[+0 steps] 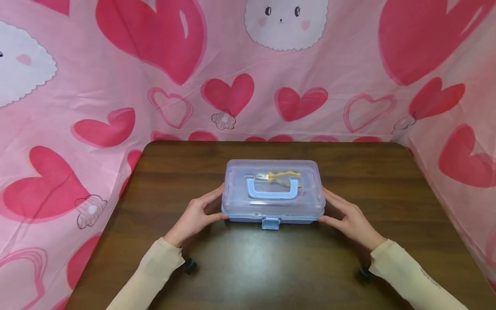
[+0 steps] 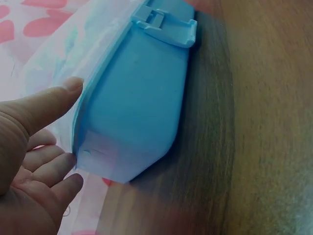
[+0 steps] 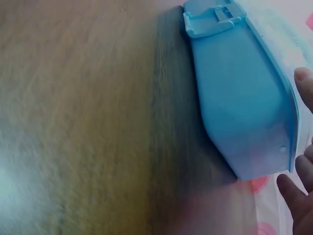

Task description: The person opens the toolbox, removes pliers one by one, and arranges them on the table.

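A toolbox with a clear lid (image 1: pixel 236 193) and a blue base (image 2: pixel 132 88) sits on the table, its blue carry handle (image 1: pixel 272 195) folded down on top. Yellow-handled pliers (image 1: pixel 284 174) show beneath the clear top. At the front, the blue latch (image 1: pixel 271 223) juts outward from the wall. My left hand (image 1: pixel 196 215) holds the left end, thumb near the front corner and fingers along the side. On the opposite end my right hand (image 1: pixel 350 217) grips likewise, with its thumb by the right front corner. The far fingertips are partly hidden by the box in the head view.
The dark wooden table (image 1: pixel 248 267) extends around the box on all sides. Pink cloth with hearts (image 1: pixel 300 103) hangs behind the table and along its left and right edges. Dark wrist straps (image 1: pixel 189 266) show under the cream sleeves (image 1: pixel 155 267).
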`<state>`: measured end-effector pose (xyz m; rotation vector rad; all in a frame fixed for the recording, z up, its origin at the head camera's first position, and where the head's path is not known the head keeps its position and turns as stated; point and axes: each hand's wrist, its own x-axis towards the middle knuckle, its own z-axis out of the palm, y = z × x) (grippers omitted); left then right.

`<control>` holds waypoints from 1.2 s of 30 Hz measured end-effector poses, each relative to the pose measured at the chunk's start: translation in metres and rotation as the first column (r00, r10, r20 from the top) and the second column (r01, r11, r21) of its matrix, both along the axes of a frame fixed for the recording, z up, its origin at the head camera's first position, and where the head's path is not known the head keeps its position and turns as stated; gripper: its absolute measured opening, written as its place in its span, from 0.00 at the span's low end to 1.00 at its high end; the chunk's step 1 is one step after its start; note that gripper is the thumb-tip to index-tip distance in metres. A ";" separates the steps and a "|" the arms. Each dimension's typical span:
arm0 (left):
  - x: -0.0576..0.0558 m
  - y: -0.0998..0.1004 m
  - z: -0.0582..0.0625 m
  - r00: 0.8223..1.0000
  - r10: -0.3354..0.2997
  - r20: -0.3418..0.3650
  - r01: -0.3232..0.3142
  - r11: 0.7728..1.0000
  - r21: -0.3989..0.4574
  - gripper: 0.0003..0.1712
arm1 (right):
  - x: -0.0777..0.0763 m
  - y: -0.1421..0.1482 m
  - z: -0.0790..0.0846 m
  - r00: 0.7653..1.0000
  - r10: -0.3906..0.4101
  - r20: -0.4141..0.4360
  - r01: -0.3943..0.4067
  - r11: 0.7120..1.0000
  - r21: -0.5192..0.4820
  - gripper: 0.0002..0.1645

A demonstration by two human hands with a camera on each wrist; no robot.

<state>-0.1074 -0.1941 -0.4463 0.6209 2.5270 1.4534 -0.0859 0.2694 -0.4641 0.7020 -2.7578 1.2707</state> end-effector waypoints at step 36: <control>-0.021 -0.007 0.041 0.984 0.111 0.138 -0.129 0.983 0.131 0.33 | -0.015 -0.015 0.033 0.974 -0.209 0.086 0.226 0.919 -0.324 0.29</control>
